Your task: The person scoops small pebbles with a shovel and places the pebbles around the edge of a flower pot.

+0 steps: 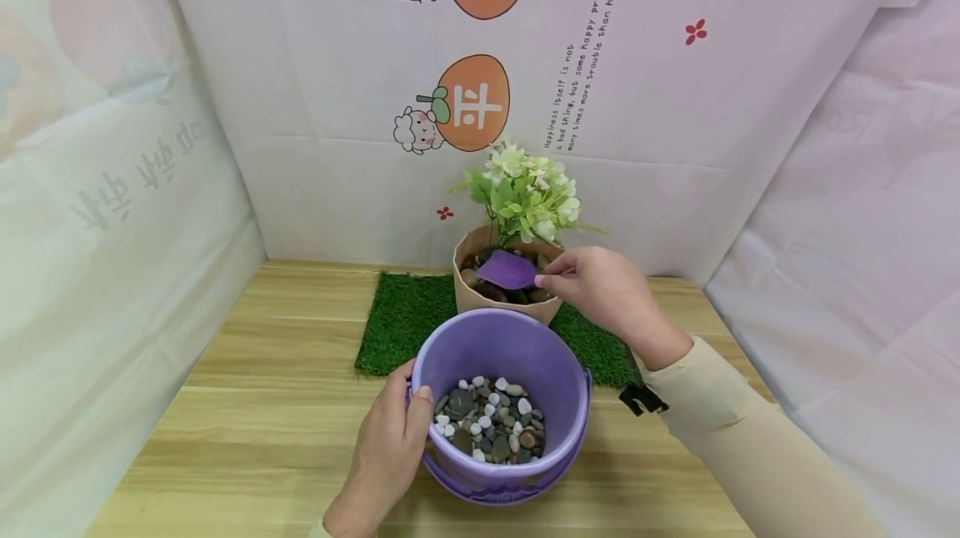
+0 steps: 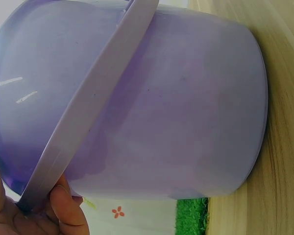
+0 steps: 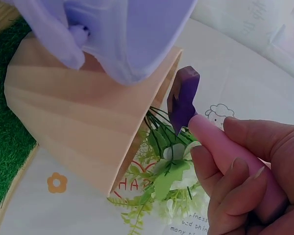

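Observation:
My right hand grips the pink handle of a small purple shovel, fingers wrapped round it. In the head view the blade lies over the mouth of a beige flowerpot, which contains larger brown and dark stones and white-green flowers. A purple bucket stands in front of the pot, with grey, white and brown pebbles on its bottom. On the bucket's left side my left hand holds the rim, thumb over the edge. The bucket's handle hangs down along its outside.
The pot stands on a green artificial grass mat at the back of the wooden table. White printed cloth walls the table at the back and on both sides. A black strap is at the right sleeve.

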`<action>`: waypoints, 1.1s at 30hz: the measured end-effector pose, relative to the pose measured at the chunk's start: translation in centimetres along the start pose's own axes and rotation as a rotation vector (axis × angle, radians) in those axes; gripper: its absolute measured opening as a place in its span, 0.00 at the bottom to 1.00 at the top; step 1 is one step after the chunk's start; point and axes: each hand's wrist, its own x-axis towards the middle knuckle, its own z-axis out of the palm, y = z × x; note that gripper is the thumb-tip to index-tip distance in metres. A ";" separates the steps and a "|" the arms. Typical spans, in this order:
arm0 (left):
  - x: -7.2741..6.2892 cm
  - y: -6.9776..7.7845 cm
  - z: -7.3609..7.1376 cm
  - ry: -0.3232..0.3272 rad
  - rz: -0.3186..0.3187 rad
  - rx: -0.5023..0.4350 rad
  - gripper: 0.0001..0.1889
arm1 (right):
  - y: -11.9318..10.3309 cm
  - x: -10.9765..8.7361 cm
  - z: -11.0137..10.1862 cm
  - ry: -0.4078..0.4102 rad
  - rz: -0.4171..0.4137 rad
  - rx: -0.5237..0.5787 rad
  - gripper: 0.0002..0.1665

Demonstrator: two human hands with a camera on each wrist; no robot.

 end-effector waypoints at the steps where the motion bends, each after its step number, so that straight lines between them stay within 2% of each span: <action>1: 0.0 0.0 0.0 -0.001 -0.002 -0.001 0.23 | 0.0 -0.1 -0.1 0.001 0.002 0.005 0.15; 13: 0.0 -0.1 0.1 0.002 0.003 0.006 0.23 | 0.4 -1.7 -0.7 0.039 0.003 0.066 0.17; 20: 0.1 0.0 0.0 0.004 0.009 0.003 0.23 | 0.2 -3.0 -0.9 0.033 0.020 0.135 0.18; 23: 0.1 0.0 0.0 0.007 0.013 0.003 0.23 | -0.1 -3.6 -0.9 0.030 0.006 0.128 0.16; 29: 0.0 -0.1 0.0 0.002 0.020 0.003 0.23 | -0.6 -4.8 -0.7 -0.018 -0.003 0.122 0.09; 33: 0.0 -0.2 0.0 -0.005 0.014 0.001 0.23 | -0.6 -5.3 -0.2 -0.065 -0.034 0.104 0.09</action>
